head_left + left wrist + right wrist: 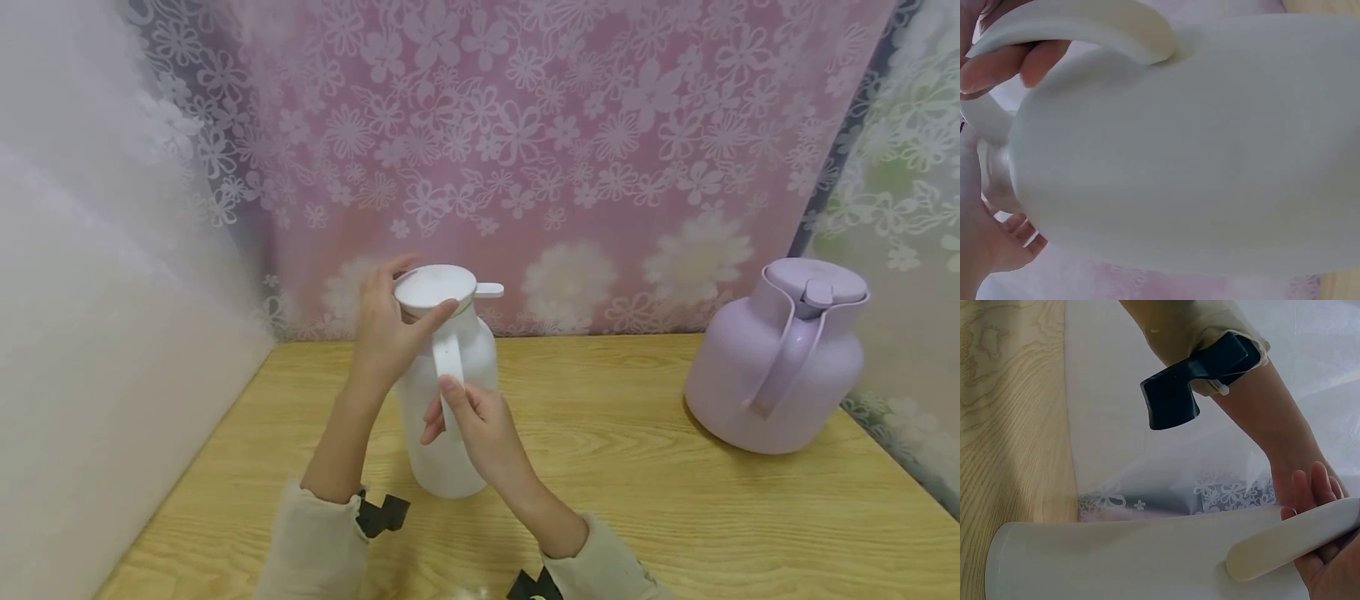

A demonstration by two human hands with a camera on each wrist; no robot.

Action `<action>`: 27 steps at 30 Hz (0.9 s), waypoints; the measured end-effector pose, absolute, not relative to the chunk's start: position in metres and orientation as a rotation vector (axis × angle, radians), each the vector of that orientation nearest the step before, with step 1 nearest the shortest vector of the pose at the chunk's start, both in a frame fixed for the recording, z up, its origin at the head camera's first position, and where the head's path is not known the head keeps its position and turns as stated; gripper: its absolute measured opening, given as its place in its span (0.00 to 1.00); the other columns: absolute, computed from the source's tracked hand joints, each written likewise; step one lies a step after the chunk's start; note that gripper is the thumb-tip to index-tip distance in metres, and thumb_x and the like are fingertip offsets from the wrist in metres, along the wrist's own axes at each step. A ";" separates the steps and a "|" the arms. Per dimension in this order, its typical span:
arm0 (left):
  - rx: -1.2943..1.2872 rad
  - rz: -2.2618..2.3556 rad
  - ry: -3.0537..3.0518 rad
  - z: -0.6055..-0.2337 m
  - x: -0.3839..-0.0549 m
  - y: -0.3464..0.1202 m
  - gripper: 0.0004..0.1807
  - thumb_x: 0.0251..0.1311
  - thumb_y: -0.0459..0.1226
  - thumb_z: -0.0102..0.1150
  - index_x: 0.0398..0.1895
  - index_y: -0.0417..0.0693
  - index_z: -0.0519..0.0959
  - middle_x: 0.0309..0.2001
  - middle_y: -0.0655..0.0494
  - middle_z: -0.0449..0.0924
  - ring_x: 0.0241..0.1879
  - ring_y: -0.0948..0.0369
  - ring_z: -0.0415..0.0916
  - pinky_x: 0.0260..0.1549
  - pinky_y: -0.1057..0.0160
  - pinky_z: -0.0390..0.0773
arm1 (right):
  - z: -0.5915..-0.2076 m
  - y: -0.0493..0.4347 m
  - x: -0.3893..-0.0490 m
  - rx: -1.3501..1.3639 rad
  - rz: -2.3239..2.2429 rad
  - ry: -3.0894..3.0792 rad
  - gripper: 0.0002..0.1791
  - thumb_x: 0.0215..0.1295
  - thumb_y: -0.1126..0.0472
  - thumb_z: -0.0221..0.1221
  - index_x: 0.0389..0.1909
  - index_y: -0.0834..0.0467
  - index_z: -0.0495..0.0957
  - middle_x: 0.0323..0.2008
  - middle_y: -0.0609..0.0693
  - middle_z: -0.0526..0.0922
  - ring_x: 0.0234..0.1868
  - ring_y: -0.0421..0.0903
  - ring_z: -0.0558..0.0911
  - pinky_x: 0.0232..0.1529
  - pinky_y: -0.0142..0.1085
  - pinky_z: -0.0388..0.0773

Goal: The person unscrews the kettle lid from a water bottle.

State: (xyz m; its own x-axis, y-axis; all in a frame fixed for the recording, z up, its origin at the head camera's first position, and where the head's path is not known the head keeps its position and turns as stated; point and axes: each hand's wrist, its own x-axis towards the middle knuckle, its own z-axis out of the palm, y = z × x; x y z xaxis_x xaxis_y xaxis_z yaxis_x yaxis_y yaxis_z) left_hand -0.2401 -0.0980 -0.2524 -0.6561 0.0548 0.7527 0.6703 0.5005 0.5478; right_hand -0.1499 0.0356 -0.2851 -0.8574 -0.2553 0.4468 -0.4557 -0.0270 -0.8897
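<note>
A white thermos jug [450, 467] stands upright on the wooden table. My left hand [386, 325] grips its round lid [435, 286], thumb along the near edge and fingers round the far left side. Lower down, my right hand [483, 425] holds the jug's handle [448, 358], with the thumb on top of it. The left wrist view shows the jug's smooth side filling the middle, with left-hand fingers [1022, 231] behind the neck. Right-hand fingers [1307, 487] curl round the handle in the right wrist view. A small white tab [490, 290] juts out right from the lid.
A lilac thermos jug [772, 367] stands at the right of the table [600, 500], its handle towards me. Behind the table hangs a pink flowered curtain [525, 167]. A pale wall [112, 333] borders the left side. Black wrist mounts [382, 512] sit by the sleeves.
</note>
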 end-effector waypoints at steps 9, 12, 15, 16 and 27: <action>-0.554 -1.632 -2.043 -0.264 -0.241 -0.096 0.38 0.51 0.44 0.66 0.63 0.46 0.59 0.54 0.49 0.67 0.50 0.56 0.67 0.48 0.53 0.68 | -0.285 0.035 -0.150 0.756 2.008 -2.074 0.22 0.73 0.65 0.41 0.22 0.70 0.75 0.17 0.65 0.77 0.25 0.57 0.81 0.40 0.37 0.74; -0.541 -1.673 -1.980 -0.265 -0.242 -0.093 0.36 0.51 0.39 0.66 0.62 0.45 0.60 0.54 0.48 0.68 0.50 0.56 0.67 0.48 0.53 0.67 | -0.286 0.034 -0.151 0.753 2.004 -2.072 0.22 0.73 0.66 0.41 0.22 0.70 0.75 0.17 0.64 0.77 0.25 0.57 0.81 0.39 0.37 0.74; -0.518 -1.702 -1.934 -0.265 -0.242 -0.092 0.36 0.50 0.37 0.67 0.61 0.44 0.62 0.52 0.48 0.69 0.49 0.56 0.67 0.48 0.53 0.67 | -0.286 0.034 -0.151 0.754 2.007 -2.080 0.22 0.73 0.66 0.41 0.22 0.70 0.75 0.17 0.65 0.77 0.25 0.57 0.81 0.38 0.37 0.74; -0.510 -1.706 -1.926 -0.265 -0.242 -0.091 0.36 0.49 0.37 0.67 0.61 0.45 0.62 0.52 0.48 0.69 0.49 0.56 0.67 0.48 0.54 0.67 | -0.287 0.034 -0.151 0.754 2.009 -2.082 0.22 0.73 0.65 0.41 0.22 0.70 0.75 0.17 0.65 0.77 0.26 0.58 0.81 0.38 0.37 0.74; -0.520 -1.683 -1.864 -0.252 -0.245 -0.093 0.36 0.48 0.39 0.68 0.60 0.43 0.63 0.52 0.51 0.70 0.50 0.58 0.67 0.50 0.52 0.65 | -0.288 0.035 -0.152 0.759 2.001 -2.077 0.22 0.73 0.64 0.41 0.22 0.69 0.75 0.17 0.64 0.78 0.27 0.58 0.80 0.40 0.37 0.74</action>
